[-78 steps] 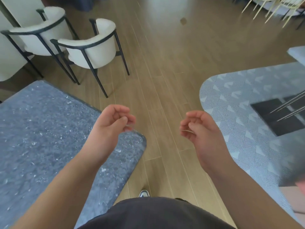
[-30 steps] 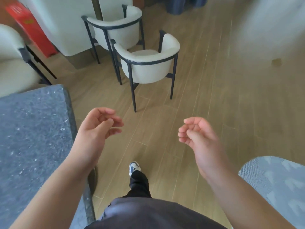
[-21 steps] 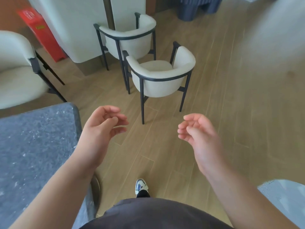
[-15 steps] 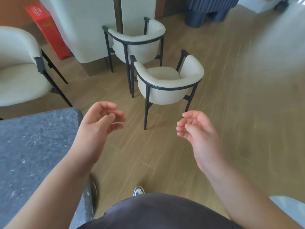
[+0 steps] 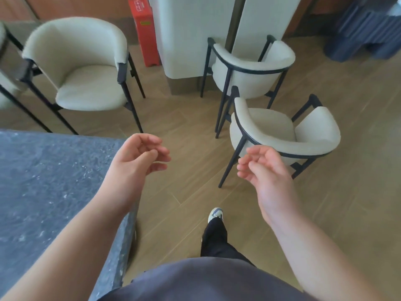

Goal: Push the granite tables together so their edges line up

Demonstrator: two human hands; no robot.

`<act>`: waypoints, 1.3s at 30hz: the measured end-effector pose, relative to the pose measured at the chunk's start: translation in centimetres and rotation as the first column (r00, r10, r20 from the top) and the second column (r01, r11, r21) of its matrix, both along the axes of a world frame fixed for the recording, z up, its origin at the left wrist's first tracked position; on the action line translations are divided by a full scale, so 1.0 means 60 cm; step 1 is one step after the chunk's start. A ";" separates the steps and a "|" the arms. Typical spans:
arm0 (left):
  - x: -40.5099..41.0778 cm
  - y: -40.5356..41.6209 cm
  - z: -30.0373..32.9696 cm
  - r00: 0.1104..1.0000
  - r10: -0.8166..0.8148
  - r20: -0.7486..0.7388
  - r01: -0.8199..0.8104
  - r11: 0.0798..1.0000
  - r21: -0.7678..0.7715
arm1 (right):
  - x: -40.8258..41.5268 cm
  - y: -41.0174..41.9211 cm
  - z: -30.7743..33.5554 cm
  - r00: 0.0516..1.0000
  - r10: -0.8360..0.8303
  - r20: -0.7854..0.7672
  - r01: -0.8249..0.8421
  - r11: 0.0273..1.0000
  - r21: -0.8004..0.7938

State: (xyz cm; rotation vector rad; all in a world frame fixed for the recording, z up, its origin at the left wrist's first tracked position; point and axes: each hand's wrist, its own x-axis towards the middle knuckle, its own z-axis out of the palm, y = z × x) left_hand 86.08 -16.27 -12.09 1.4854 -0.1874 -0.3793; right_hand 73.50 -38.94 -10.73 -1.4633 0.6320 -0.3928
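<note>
One grey speckled granite table (image 5: 47, 183) fills the lower left of the head view, its right edge running down past my left forearm. Only this one table shows. My left hand (image 5: 136, 161) hovers in the air above the table's far right corner, fingers loosely curled, holding nothing. My right hand (image 5: 264, 170) hangs over the wooden floor to the right, fingers also loosely curled and empty. Neither hand touches the table.
Three cream armchairs with black frames stand ahead: one at the far left (image 5: 86, 68), one at the back (image 5: 249, 66), one nearest my right hand (image 5: 282, 131). A white pillar (image 5: 184, 35) and a red box (image 5: 145, 31) stand behind. My foot (image 5: 215, 215) steps on the floor.
The view has swung left: the patterned rug on the right has left the frame, the chairs and pillar have come closer. My hands keep the same loose pose.
</note>
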 end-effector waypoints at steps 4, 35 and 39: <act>0.063 -0.055 0.011 0.999 0.053 0.008 -0.054 0.998 0.046 | 0.083 -0.062 -0.004 0.999 0.026 0.022 -0.027 0.999 0.032; 0.547 -0.130 -0.022 0.861 0.505 -0.054 -0.504 0.863 0.039 | 0.736 -0.168 -0.010 0.832 0.553 -0.041 -0.555 0.831 -0.036; 0.620 -0.097 -0.027 0.857 0.513 -0.057 -0.513 0.858 0.008 | 0.831 -0.127 0.000 0.799 0.600 -0.042 -0.601 0.797 -0.058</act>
